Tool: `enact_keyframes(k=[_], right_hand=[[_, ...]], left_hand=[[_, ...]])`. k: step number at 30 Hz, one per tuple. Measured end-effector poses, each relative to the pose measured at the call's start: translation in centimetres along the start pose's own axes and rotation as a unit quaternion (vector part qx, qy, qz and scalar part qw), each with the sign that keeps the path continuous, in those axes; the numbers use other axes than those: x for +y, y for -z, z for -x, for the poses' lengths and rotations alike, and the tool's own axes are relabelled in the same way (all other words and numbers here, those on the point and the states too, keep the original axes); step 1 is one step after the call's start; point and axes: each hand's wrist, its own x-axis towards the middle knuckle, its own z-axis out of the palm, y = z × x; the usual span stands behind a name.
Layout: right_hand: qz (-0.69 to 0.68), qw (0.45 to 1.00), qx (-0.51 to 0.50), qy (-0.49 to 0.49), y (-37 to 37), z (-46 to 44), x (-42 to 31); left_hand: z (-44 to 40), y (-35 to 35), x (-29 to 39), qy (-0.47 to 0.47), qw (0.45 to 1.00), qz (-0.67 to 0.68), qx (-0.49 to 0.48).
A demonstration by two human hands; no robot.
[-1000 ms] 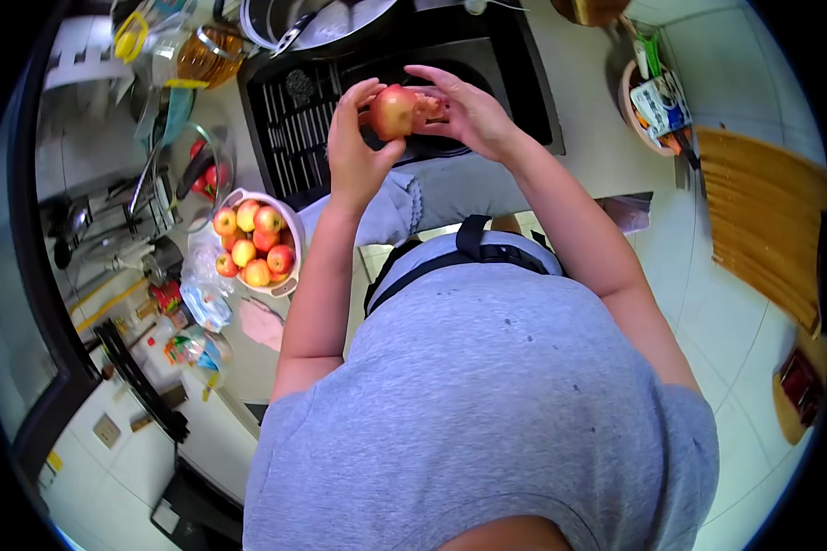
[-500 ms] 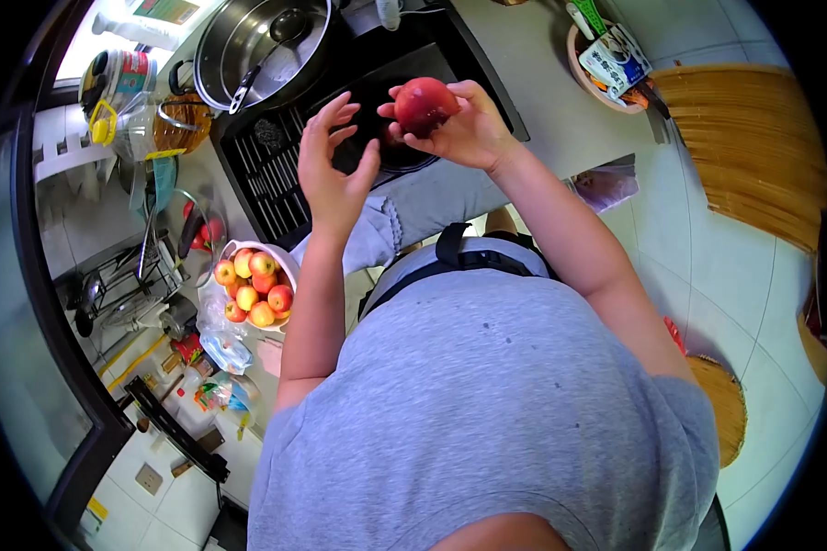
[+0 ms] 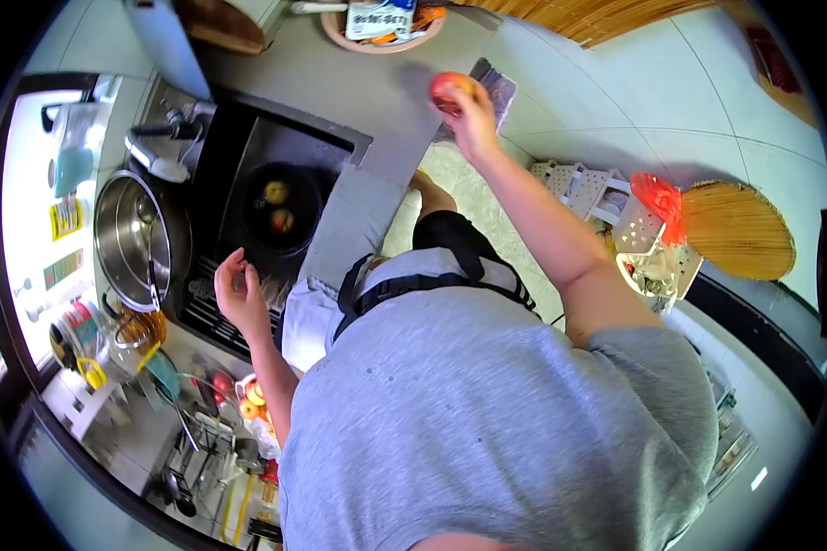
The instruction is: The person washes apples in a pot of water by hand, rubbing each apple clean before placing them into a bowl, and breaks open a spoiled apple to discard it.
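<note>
My right hand (image 3: 473,119) is closed around a red apple (image 3: 448,89), held out past the counter's front edge by a clear plastic bag (image 3: 498,96). Loosely curled, with thumb and fingers apart, my left hand (image 3: 239,292) hovers over the near left side of the black sink (image 3: 340,138) and holds nothing I can see. Two apples (image 3: 281,220) lie in a dark round basin (image 3: 308,197) inside the sink. A grey cloth (image 3: 349,220) hangs over the sink's front edge.
A steel pot (image 3: 110,234) with a ladle in it stands behind the sink near the faucet (image 3: 156,165). Partly behind my left forearm is a bowl of apples (image 3: 252,404). A pink basin (image 3: 404,44) sits on the far counter. White baskets (image 3: 639,230) stand to the right.
My right hand has carried the apple away from the sink to the right. My left hand has separated from it and stays by the sink. The view has turned right.
</note>
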Motion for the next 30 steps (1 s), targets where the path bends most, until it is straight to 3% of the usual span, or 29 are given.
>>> enact_keyframes(k=[3,5,7,8,9,11,12,16,17,19,21,22,23,26,30], right_hand=[[-0.025,0.990,0.108,-0.084,8.9,-5.2,2.4],[0.012,0.979,0.155,-0.135,10.9,-7.2,3.7],[0.301,0.933,0.067,-0.187,12.6,-9.4,5.5],[0.509,0.855,0.042,-0.087,13.1,-10.6,6.6],[0.506,0.857,0.042,-0.089,13.0,-11.0,7.0],[0.654,0.755,-0.038,0.006,12.6,-11.7,7.8],[0.665,0.743,-0.070,-0.032,13.0,-12.3,8.1],[0.657,0.752,-0.020,0.056,14.1,-12.4,8.9],[0.659,0.750,-0.023,0.056,13.9,-12.0,7.5],[0.596,0.802,-0.040,0.007,14.4,-11.6,4.7],[0.601,0.798,-0.027,0.035,15.4,-10.7,2.8],[0.428,0.902,0.023,-0.048,16.5,-10.8,2.6],[0.234,0.961,0.069,-0.130,17.4,-11.0,2.3],[0.268,0.944,0.129,-0.144,16.9,-10.5,0.0],[0.158,0.984,0.013,-0.081,8.4,-7.3,-2.4]], left_hand=[[-1.6,-1.2,0.3,-0.003,1.000,0.001,-0.021],[-2.9,-2.1,1.5,-0.030,0.998,-0.029,-0.041],[-4.1,-3.0,3.3,-0.026,0.998,-0.031,-0.056],[-4.6,-3.3,4.2,-0.037,0.996,-0.033,-0.070],[-5.1,-3.7,5.0,-0.047,0.995,-0.035,-0.085],[-5.9,-4.4,5.9,-0.050,0.993,-0.042,-0.094],[-6.1,-4.6,6.3,-0.060,0.992,-0.047,-0.100],[-6.1,-5.1,6.4,-0.075,0.987,-0.076,-0.118],[-6.0,-5.1,6.2,-0.072,0.988,-0.075,-0.117],[-5.5,-5.0,5.4,-0.042,0.988,-0.087,-0.117],[-4.9,-4.8,4.2,-0.046,0.989,-0.086,-0.110],[-4.7,-4.7,3.9,-0.041,0.990,-0.078,-0.110],[-4.4,-4.5,3.5,-0.037,0.991,-0.070,-0.107],[-3.9,-3.8,1.3,-0.016,0.994,-0.065,-0.092],[-2.7,-2.4,-2.8,0.036,0.999,-0.011,-0.036]])
